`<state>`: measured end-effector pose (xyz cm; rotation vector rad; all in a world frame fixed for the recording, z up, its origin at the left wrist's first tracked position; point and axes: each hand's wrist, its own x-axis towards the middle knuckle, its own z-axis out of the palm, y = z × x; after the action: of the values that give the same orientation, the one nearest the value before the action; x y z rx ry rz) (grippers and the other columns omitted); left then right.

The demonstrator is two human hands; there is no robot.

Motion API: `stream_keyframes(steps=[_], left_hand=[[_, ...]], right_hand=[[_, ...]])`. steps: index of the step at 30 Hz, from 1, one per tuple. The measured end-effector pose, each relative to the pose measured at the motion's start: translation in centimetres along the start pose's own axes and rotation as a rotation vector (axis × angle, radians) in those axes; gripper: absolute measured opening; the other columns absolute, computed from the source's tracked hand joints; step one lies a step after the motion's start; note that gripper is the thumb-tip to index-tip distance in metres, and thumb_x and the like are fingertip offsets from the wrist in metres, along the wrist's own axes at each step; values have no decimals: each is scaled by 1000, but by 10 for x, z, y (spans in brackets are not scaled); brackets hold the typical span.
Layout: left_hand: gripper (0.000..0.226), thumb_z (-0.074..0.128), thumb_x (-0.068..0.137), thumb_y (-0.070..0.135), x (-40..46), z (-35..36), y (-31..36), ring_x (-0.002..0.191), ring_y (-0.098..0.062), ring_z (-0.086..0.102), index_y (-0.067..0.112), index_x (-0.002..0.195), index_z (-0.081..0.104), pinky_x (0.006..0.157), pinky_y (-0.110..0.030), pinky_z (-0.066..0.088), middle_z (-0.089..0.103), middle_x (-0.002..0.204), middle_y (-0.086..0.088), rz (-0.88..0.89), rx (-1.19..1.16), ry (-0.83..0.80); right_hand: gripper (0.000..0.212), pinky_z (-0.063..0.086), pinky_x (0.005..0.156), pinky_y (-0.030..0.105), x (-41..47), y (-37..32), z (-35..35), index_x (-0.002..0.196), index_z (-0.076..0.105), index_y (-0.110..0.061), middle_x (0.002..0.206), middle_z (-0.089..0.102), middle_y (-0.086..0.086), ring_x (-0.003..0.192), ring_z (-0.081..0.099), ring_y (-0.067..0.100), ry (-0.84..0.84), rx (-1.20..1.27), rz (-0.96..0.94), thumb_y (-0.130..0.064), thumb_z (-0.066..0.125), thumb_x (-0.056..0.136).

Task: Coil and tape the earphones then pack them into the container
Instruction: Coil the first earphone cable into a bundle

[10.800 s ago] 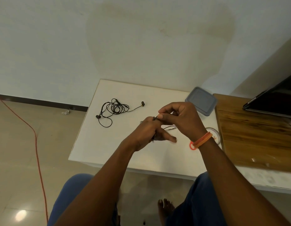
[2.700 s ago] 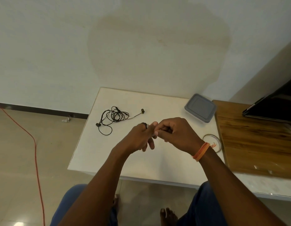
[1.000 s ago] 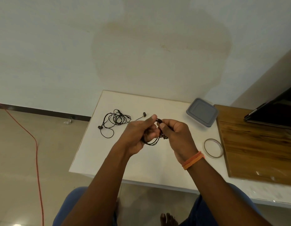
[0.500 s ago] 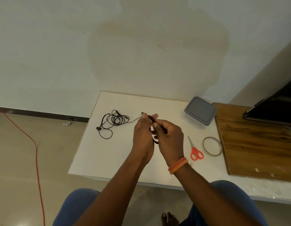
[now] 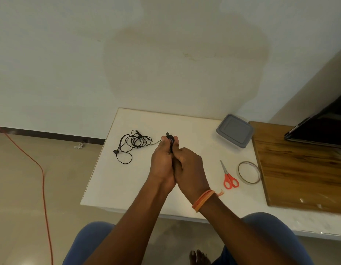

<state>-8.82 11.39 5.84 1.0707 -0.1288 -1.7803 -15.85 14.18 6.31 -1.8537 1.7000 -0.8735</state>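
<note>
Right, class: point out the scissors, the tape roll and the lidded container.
scissors (image 5: 230,182): head view, orange handles.
tape roll (image 5: 241,175): head view, left rim.
lidded container (image 5: 235,130): head view, grey lid centre.

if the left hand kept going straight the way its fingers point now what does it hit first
Probably nothing but bare table, then the wall. The left hand points away from the person; the tangled earphones lie to its left, though depth is unclear.

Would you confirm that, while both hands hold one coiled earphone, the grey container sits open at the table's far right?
Not open: the head view shows the container with its grey lid on. Both hands do hold the coiled earphone.
</note>
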Motion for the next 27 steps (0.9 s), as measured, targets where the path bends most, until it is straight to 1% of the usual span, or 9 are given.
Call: stream_keyframes(steps=[3, 4, 6, 9, 12, 14, 20, 24, 27], left_hand=[[33, 44, 103, 38, -4, 5, -3, 111, -32, 65, 13, 115, 62, 94, -47, 52, 68, 118, -8, 51, 90, 12], [30, 43, 104, 36, -4, 6, -2, 105, -29, 67, 14, 105, 62, 89, -45, 54, 69, 109, -7, 98, 159, 23], [29, 43, 104, 34, 0, 4, 3, 100, -22, 63, 14, 95, 63, 92, -43, 52, 68, 97, -4, 158, 268, 30], [26, 51, 101, 31, 2, 0, 18, 95, -21, 63, 9, 100, 65, 85, -38, 54, 67, 98, -7, 100, 305, -68], [21, 64, 93, 22, 4, -8, 34, 86, -23, 69, 2, 95, 70, 77, -33, 57, 71, 91, -12, 170, 516, -182], [23, 69, 89, 18, 4, -13, 41, 87, -27, 72, -3, 98, 72, 75, -31, 58, 74, 94, -17, 178, 605, -223], [23, 71, 85, 8, 4, -18, 53, 83, -33, 72, -9, 101, 70, 70, -30, 60, 72, 100, -27, 48, 578, -170], [41, 73, 83, 9, 3, -25, 56, 83, -34, 73, -10, 116, 60, 67, -30, 60, 72, 98, -26, 60, 598, -203], [26, 70, 87, 11, 2, -24, 54, 84, -33, 73, -4, 108, 70, 70, -30, 60, 74, 98, -22, 106, 629, -230]], right_hand=[[29, 44, 83, 31, 3, 3, 0, 125, 55, -4, 105, 59, 14, 96, 56, 26, -112, -188, 24, -6, 43, 99], [32, 44, 82, 34, 4, 4, 0, 130, 52, -4, 107, 59, 15, 97, 56, 28, -99, -224, 2, -7, 42, 99], [38, 49, 78, 29, 6, 3, -3, 139, 48, -7, 103, 62, 11, 89, 59, 22, -48, -202, -41, -11, 41, 103], [32, 51, 73, 28, 14, 9, -13, 127, 61, -10, 90, 67, 9, 79, 61, 19, 13, -153, -83, -7, 44, 100], [30, 40, 68, 12, 20, 20, -27, 115, 69, -11, 82, 67, 4, 72, 57, 15, 61, -105, -93, 1, 48, 95], [29, 34, 66, 8, 20, 25, -31, 107, 70, -9, 76, 64, 2, 69, 52, 12, 47, -123, -132, 4, 50, 93], [24, 37, 57, 21, 20, 28, -27, 95, 70, -5, 68, 60, 8, 61, 43, 13, 14, -226, -253, 11, 57, 82], [37, 28, 60, 15, 20, 26, -26, 109, 69, -8, 77, 59, 8, 68, 43, 15, -30, -276, -244, 15, 57, 83], [46, 34, 58, 24, 19, 31, -23, 113, 68, -11, 76, 57, 7, 69, 43, 17, -19, -308, -277, 19, 59, 79]])
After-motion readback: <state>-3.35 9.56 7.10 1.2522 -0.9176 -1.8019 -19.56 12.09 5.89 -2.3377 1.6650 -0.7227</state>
